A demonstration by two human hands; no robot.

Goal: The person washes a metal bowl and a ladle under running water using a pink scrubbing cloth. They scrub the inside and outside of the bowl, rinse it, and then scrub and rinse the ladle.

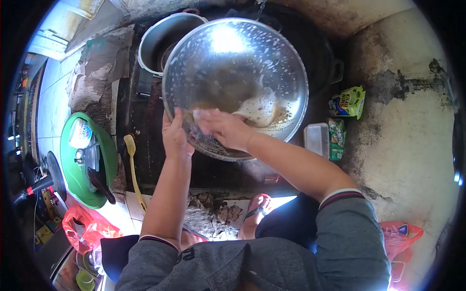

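A large round metal basin (233, 78) is tilted before me, its inside wet and flecked with suds. My left hand (176, 134) grips its lower left rim, thumb over the edge. Against the lower left inner wall my right hand (225, 129) presses with bent fingers; something pale shows at the fingertips, and a greyish mesh-like scrubber (200, 135) lies just under them. Whether the fingers grip either is hard to tell. Murky water with foam (258, 109) has pooled in the lower right of the basin.
A deep metal pot (149, 47) stands behind at the left. A green plastic tub (67, 171) with utensils and a yellow ladle (134, 167) are on the left. At the right lie a clear plastic box (316, 138), a dish-soap pouch (347, 103) and a green packet (336, 140).
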